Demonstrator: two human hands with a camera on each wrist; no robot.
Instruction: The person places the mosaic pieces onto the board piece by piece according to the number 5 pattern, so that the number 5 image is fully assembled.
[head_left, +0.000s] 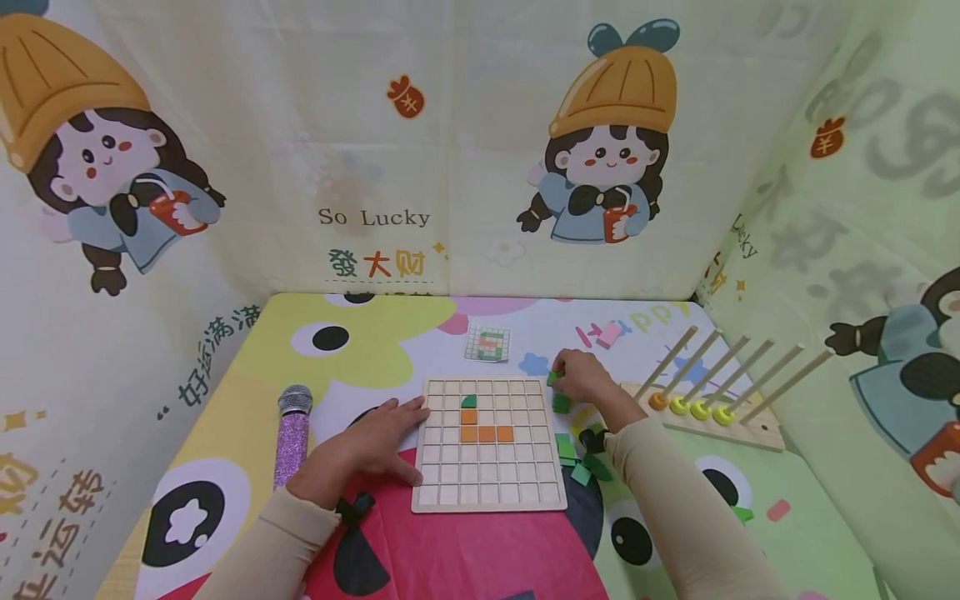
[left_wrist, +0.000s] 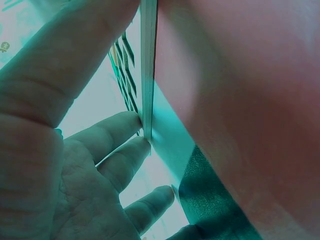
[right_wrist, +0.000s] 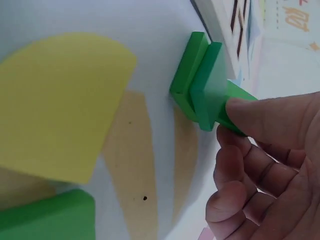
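A pale wooden grid board (head_left: 487, 487) lies on the patterned cloth, with several orange squares (head_left: 487, 433) in an L and a rounded green piece (head_left: 468, 402) above them. My left hand (head_left: 360, 450) rests at the board's left side, thumb and fingers spread along its edge; the left wrist view shows fingertips right at that edge (left_wrist: 148, 75). Beyond the board's upper right corner, my right hand (head_left: 583, 379) pinches a green block (right_wrist: 241, 92) between thumb and index finger. Two more green blocks (right_wrist: 210, 85) lean together beside it, overlapping it in the right wrist view.
More green pieces (head_left: 566, 450) lie right of the board. A pegged counting stand (head_left: 761, 437) with rings stands further right. Behind the board are a pattern card (head_left: 487, 343) and a pink block (head_left: 609, 335). A glittery purple microphone (head_left: 291, 442) lies at left.
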